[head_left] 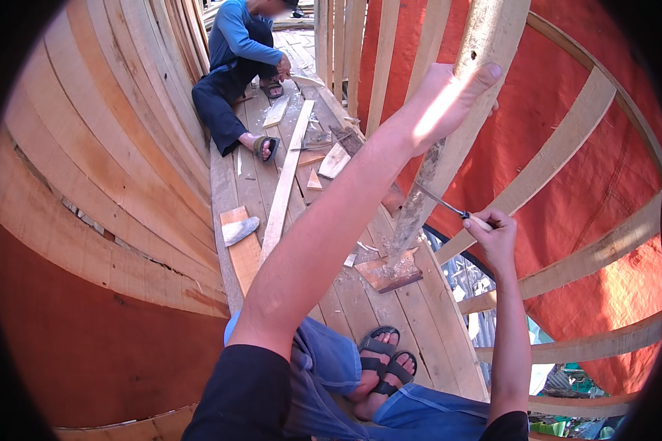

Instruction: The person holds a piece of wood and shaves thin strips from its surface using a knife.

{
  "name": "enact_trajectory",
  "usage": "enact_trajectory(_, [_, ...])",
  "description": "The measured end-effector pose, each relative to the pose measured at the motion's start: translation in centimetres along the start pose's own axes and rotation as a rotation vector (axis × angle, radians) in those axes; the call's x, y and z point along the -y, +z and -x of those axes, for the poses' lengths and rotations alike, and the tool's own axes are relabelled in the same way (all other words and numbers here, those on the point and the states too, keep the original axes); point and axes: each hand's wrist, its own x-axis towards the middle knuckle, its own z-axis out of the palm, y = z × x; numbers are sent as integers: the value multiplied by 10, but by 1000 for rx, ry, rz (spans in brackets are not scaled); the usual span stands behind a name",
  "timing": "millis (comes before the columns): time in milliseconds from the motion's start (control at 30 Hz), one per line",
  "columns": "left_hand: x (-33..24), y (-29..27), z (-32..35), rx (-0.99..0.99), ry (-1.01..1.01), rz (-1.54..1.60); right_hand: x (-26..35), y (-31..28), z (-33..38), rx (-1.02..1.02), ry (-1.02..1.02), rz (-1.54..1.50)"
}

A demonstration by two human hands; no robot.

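A long timber (485, 44) stands slanted in front of me, with a dark, rough side, a small hole near the top and its foot on a brown wood block (393, 272). High on it, my left hand (449, 103) is closed round the timber, the thumb pointing up along its face. Lower on the right, my right hand (495, 231) grips a slim hand tool (445, 203) by its pale handle. The tool has a dark collar and a thin, slightly curved metal blade. Its tip meets the timber's dark side; whether it cuts in, I cannot tell.
Planks curve up as a wall (110, 147) on the left. Wooden ribs (559, 154) bend on the right before a red tarp (603, 191). Offcuts, a long strip (287, 176) and a board (243, 242) lie on the plank floor. Another person (246, 59) sits working farther off.
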Motion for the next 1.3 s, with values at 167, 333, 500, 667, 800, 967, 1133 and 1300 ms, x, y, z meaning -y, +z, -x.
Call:
enact_trajectory(167, [2,1,1,31,-5,-1,16,-1,-7,22,10,22])
enact_trajectory(333, [-10,2,6,90,-2,-79,17,-9,-12,23,-10,-90])
enact_trajectory(500, [-19,-3,10,160,-107,-111,11,-14,-16,52,-4,-74])
enact_trajectory(667, [-9,2,8,217,-79,13,15,-22,-6,26,-4,-125])
enact_trajectory(800, [-33,-3,9,217,122,-235,-14,-14,35,-148,55,-178])
enact_trajectory(967, [-72,-26,20,9,226,174,-29,66,100,-369,355,-603])
enact_trajectory(1133, [-99,-22,29,-131,256,154,24,157,146,-269,463,-592])
enact_trajectory(1300, [-112,-11,42,-243,248,70,82,190,154,-274,301,-530])
